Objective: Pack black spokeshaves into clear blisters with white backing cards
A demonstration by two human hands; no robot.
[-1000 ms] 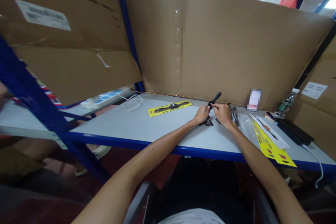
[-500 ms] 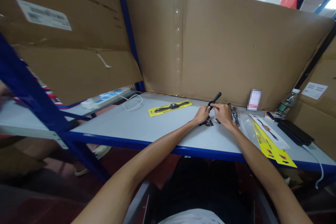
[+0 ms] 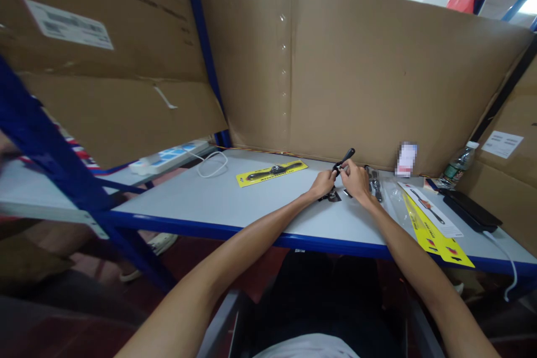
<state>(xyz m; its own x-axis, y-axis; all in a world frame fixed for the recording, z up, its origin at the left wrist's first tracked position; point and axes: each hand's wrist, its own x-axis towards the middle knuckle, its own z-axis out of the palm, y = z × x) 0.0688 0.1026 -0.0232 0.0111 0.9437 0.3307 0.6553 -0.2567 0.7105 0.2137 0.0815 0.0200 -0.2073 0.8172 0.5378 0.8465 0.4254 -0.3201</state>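
My left hand [image 3: 323, 185] is closed around a black spokeshave [image 3: 347, 155], whose far handle sticks up to the right. My right hand [image 3: 356, 180] has its fingertips pinched together at the tool's middle; the small part under them is hidden. Beneath my hands, small dark pieces [image 3: 334, 197] lie on the table [image 3: 268, 201]. To the left, a similar dark spokeshave [image 3: 277, 169] rests on a yellow card [image 3: 243, 180]. Right of my right hand are dark tool parts in clear plastic [image 3: 377, 189].
Yellow cards [image 3: 432, 240], a printed sheet [image 3: 428, 210], a black case [image 3: 472, 210] and a plastic bottle [image 3: 460, 165] occupy the right side. A phone-like blurred object [image 3: 406, 159] leans on the cardboard wall [image 3: 356, 78]. A white cable [image 3: 212, 164] lies back left.
My right hand's fingers have shifted and curled at the middle of the spokeshave. My left hand keeps its hold almost unmoved.
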